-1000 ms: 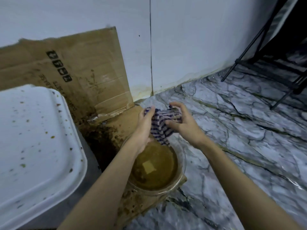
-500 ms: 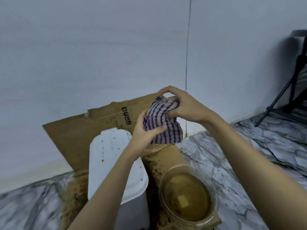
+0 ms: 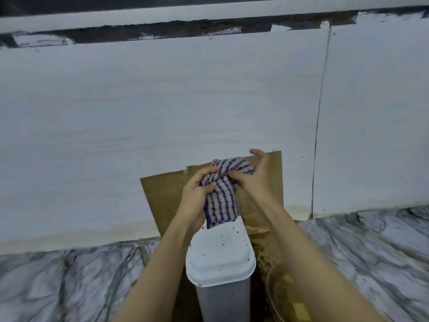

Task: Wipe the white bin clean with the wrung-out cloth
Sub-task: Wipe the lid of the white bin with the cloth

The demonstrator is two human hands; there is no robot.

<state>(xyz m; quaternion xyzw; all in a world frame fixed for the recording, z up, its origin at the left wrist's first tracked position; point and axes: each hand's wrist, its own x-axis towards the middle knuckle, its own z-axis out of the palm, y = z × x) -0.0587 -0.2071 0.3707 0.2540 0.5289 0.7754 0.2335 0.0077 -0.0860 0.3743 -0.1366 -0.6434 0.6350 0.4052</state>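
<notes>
Both hands grip the cloth [image 3: 221, 194]: left hand [image 3: 197, 201] closed round its bunched middle, right hand [image 3: 251, 176] pinching the top. It hangs just above the white bin [image 3: 220, 263], whose shut lid is speckled brown — wiping not yet begun. Beside it, a clear bowl [image 3: 270, 282] holds murky brown water.

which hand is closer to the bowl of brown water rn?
Right. The right hand grips the cloth above and behind the bowl, its forearm passing over the bowl. The left hand holds the cloth further left, over the white bin.
</notes>
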